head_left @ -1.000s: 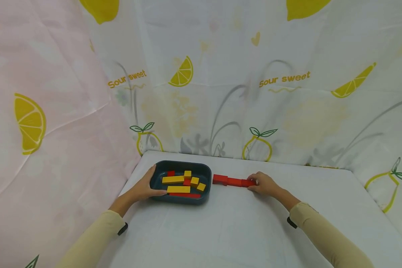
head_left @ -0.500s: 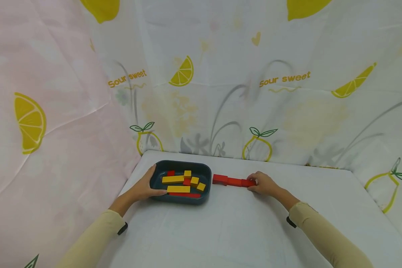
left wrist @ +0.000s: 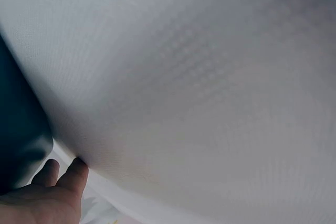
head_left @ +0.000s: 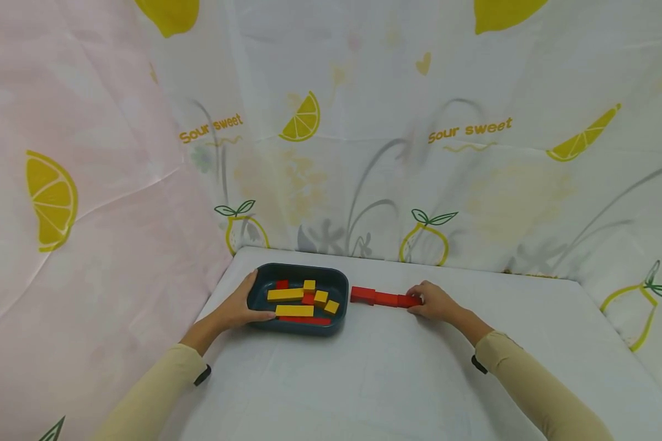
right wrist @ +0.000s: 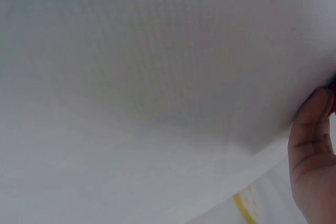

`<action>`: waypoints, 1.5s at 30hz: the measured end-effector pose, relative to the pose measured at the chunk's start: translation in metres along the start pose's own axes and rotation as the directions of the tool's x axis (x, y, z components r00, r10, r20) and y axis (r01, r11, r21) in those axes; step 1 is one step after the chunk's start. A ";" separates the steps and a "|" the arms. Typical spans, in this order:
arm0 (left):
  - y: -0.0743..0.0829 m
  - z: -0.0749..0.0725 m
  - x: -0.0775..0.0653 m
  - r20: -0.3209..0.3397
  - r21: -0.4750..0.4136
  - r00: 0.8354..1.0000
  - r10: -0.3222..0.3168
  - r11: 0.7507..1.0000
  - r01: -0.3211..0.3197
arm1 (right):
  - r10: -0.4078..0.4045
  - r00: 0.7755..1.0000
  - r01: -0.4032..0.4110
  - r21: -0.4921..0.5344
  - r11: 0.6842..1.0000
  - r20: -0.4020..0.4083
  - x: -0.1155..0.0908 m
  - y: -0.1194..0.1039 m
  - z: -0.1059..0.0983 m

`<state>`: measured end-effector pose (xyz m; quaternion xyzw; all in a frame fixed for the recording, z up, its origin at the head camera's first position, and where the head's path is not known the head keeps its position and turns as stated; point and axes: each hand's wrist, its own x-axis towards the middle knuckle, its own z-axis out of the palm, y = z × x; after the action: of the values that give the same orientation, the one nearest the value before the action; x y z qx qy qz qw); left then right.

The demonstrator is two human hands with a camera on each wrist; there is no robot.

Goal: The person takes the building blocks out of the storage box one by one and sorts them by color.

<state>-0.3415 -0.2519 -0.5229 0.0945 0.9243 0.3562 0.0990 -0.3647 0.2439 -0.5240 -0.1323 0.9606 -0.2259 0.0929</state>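
My left hand (head_left: 237, 308) grips the left end of a dark blue-green tray (head_left: 342, 300), its thumb over the front rim. In the left wrist view, fingers of that hand (left wrist: 55, 195) show beside the tray wall (left wrist: 21, 124). Yellow and red wooden blocks lie inside, among them a long yellow block (head_left: 294, 311) near the front. To the right of the tray, red blocks (head_left: 385, 299) form a row on the white cloth. My right hand (head_left: 436, 303) pinches the red block (head_left: 409, 301) at the row's right end; its fingers partly hide that block.
A white cloth (head_left: 397, 380) covers the table. Behind it hangs a lemon-printed curtain (head_left: 353, 171), and a pinkish curtain (head_left: 105, 245) stands close along the left side. The row's left red block (head_left: 362, 294) lies close to the tray's right wall.
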 end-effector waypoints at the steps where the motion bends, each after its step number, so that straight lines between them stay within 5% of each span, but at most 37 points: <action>1: 0.000 0.000 0.000 -0.001 0.001 1.000 -0.003 1.000 0.003 | 0.000 1.000 0.000 0.001 1.000 0.000 0.000 -0.001 0.000; 34: -0.001 -0.004 -0.004 -0.010 -0.019 1.000 -0.001 1.000 0.001 | 0.066 0.997 -0.068 0.080 0.994 0.038 -0.017 0.008 -0.007; 45: -0.003 -0.002 0.001 0.009 -0.014 1.000 -0.006 1.000 0.006 | 0.065 0.998 -0.066 0.041 0.997 0.026 -0.037 0.020 -0.013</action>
<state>-0.3435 -0.2546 -0.5234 0.0927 0.9216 0.3619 0.1051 -0.3371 0.2781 -0.5172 -0.1018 0.9582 -0.2412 0.1150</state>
